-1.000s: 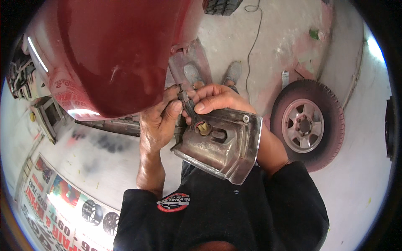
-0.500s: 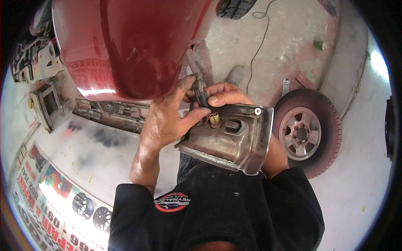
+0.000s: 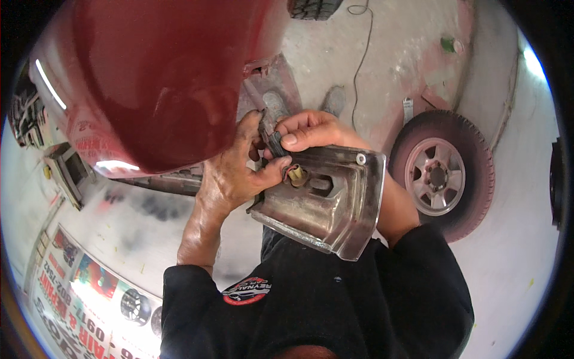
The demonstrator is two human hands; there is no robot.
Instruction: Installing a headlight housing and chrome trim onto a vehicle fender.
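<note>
A car corner lamp (image 3: 299,224), its dull metallic back facing up, hangs over my right forearm, in front of my body. A yellowish bulb socket (image 3: 297,175) with thin red and dark wires sits in its back. Just beyond the lamp's far edge, my right hand (image 3: 317,128) pinches a black wiring connector (image 3: 276,143) between thumb and fingers. On the other side my left hand (image 3: 230,173) is closed round the same dark wiring, its thumb pressed near the socket wires. The left fingertips are partly hidden behind the connector.
A glossy red car body panel (image 3: 155,78) overhangs at upper left, close to my left hand. At right a wheel with a tire (image 3: 439,176) lies on the floor. A dark cable (image 3: 357,78) runs along the floor; a printed banner (image 3: 89,299) lies at lower left.
The view has shifted, so the red panel appears lower and farther left. Both hands keep hold of the connector, which has tilted slightly; the lamp has turned a little.
</note>
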